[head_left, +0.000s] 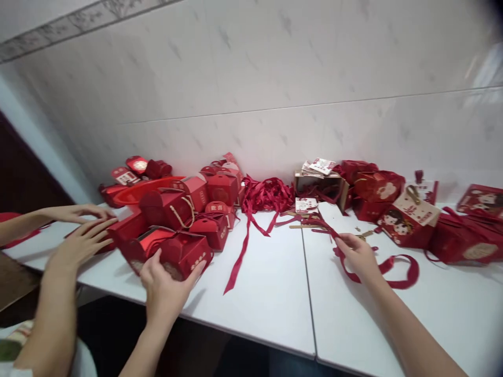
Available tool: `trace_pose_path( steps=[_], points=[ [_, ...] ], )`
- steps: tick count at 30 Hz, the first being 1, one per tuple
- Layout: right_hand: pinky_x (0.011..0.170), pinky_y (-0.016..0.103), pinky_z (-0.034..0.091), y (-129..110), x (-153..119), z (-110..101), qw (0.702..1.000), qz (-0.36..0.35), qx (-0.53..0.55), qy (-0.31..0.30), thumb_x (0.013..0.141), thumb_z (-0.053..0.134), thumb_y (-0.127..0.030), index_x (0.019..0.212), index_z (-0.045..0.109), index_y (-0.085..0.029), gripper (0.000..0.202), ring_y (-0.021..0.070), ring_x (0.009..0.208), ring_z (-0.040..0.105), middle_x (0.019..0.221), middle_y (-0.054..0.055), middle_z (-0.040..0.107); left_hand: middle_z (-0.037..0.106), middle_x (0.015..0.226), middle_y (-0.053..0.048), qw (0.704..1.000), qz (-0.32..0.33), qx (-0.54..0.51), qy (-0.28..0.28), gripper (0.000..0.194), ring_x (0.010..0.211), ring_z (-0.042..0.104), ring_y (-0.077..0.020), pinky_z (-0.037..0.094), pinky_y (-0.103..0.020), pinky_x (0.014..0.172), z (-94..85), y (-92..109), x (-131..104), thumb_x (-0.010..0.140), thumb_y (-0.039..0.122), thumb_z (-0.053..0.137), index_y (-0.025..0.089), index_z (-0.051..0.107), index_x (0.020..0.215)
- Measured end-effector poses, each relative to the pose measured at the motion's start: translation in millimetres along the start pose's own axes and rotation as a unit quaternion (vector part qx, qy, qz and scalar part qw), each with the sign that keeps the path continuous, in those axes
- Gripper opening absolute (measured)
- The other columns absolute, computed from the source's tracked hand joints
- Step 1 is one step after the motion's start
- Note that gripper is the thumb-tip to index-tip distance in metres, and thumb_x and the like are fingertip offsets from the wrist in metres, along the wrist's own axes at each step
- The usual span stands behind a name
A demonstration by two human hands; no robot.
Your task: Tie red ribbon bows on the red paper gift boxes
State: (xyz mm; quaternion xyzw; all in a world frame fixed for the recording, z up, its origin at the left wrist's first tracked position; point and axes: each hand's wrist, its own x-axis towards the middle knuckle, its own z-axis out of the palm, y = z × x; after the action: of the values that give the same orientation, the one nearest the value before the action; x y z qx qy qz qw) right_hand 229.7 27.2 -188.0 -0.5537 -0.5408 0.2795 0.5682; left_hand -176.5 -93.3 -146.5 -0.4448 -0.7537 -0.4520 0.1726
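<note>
My left hand (167, 283) spans the near side of a small red gift box (186, 254), thumb at its right corner and fingers at its left. That box stands at the front of a cluster of similar boxes on the white table (267, 293). Over on the right, my right hand (359, 256) pinches a dark red ribbon (326, 225) between thumb and fingertips. One end of the ribbon runs back toward a small label card (306, 204), and a loop of ribbon (408, 275) lies beside my wrist.
A tangled ribbon heap (269, 195) lies by the wall. Behind stands an open carton (320, 184) topped with cards. Finished-looking red boxes (408, 217) line the right. At left, a co-worker's hands (88, 238) rest on a red box near an orange-red basin (137, 191).
</note>
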Motion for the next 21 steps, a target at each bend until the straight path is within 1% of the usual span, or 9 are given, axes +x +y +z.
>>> trace_pose_path(
  steps=[3,5,9,11,12,14,16,19,21],
  points=[
    [0.065,0.037,0.050,1.0,-0.6,-4.7,1.000,0.026,0.001,0.002,0.066,0.064,-0.046,0.078,0.065,-0.018,0.031,0.0245,0.070,0.063,0.075,0.009,0.067,0.033,0.135,-0.025,0.996,-0.082,0.024,0.003,0.106,0.130,0.030,-0.0436,0.029,-0.057,0.107,6.2,-4.7,12.7,0.057,0.059,0.072,0.006,0.029,0.138],
    [0.068,0.038,0.049,0.8,-1.0,-6.3,0.999,0.038,0.006,0.007,0.063,0.067,-0.046,0.077,0.066,-0.019,0.031,0.0255,0.072,0.062,0.075,0.008,0.068,0.038,0.133,-0.022,0.994,-0.108,-0.003,-0.009,0.104,0.129,0.034,-0.0412,0.030,-0.056,0.107,7.8,-10.7,15.8,0.057,0.056,0.074,0.009,0.030,0.138],
    [0.071,0.039,0.049,0.7,-0.8,-5.3,0.998,0.055,0.041,0.000,0.058,0.071,-0.048,0.077,0.066,-0.018,0.036,0.0251,0.073,0.062,0.076,0.009,0.068,0.045,0.131,-0.015,0.986,-0.094,-0.122,-0.057,0.099,0.122,0.047,-0.0338,0.041,-0.050,0.102,2.8,-13.0,7.8,0.058,0.051,0.076,0.019,0.029,0.139],
    [0.070,0.039,0.050,-0.2,-0.6,-3.4,0.995,0.064,0.071,-0.011,0.056,0.072,-0.050,0.077,0.065,-0.017,0.040,0.0238,0.071,0.063,0.076,0.009,0.068,0.044,0.134,-0.014,0.978,-0.075,-0.187,-0.053,0.096,0.119,0.050,-0.0322,0.045,-0.047,0.098,-3.8,-2.3,-1.3,0.060,0.048,0.076,0.022,0.028,0.140],
    [0.069,0.038,0.050,-1.2,-0.5,-2.4,0.994,0.069,0.087,-0.016,0.055,0.073,-0.052,0.078,0.064,-0.017,0.043,0.0232,0.070,0.063,0.075,0.009,0.068,0.044,0.135,-0.013,0.972,-0.063,-0.217,-0.065,0.095,0.119,0.051,-0.0319,0.047,-0.047,0.097,-7.2,6.0,-6.6,0.061,0.047,0.076,0.024,0.028,0.140],
    [0.067,0.037,0.051,-4.7,-0.4,-0.4,0.990,0.079,0.113,-0.022,0.052,0.074,-0.055,0.078,0.062,-0.017,0.048,0.0221,0.068,0.064,0.074,0.008,0.067,0.040,0.141,-0.012,0.951,-0.016,-0.278,-0.136,0.093,0.123,0.048,-0.0318,0.047,-0.045,0.098,-11.5,26.0,-18.1,0.064,0.045,0.075,0.026,0.026,0.141],
    [0.064,0.036,0.051,-10.0,-0.5,0.7,0.987,0.089,0.129,-0.026,0.049,0.076,-0.056,0.077,0.061,-0.017,0.051,0.0206,0.064,0.063,0.071,0.007,0.066,0.033,0.148,-0.011,0.913,0.057,-0.325,-0.242,0.091,0.131,0.041,-0.0315,0.042,-0.043,0.104,-9.7,47.6,-30.6,0.067,0.044,0.072,0.027,0.023,0.143],
    [0.059,0.033,0.049,-20.2,-4.6,-1.5,0.984,0.100,0.144,-0.035,0.050,0.077,-0.055,0.077,0.061,-0.016,0.050,0.0179,0.060,0.060,0.069,0.005,0.065,0.025,0.153,-0.010,0.835,0.164,-0.331,-0.407,0.095,0.138,0.029,-0.0301,0.032,-0.042,0.111,4.6,77.0,-48.5,0.069,0.043,0.073,0.027,0.019,0.145],
    [0.054,0.029,0.046,-28.0,-13.0,-6.3,0.981,0.106,0.154,-0.050,0.053,0.077,-0.052,0.078,0.061,-0.016,0.047,0.0151,0.056,0.057,0.069,0.004,0.063,0.025,0.153,-0.010,0.782,0.204,-0.308,-0.502,0.091,0.139,0.028,-0.0282,0.030,-0.042,0.113,16.2,91.9,-56.7,0.072,0.042,0.071,0.027,0.020,0.146]
  ],
)
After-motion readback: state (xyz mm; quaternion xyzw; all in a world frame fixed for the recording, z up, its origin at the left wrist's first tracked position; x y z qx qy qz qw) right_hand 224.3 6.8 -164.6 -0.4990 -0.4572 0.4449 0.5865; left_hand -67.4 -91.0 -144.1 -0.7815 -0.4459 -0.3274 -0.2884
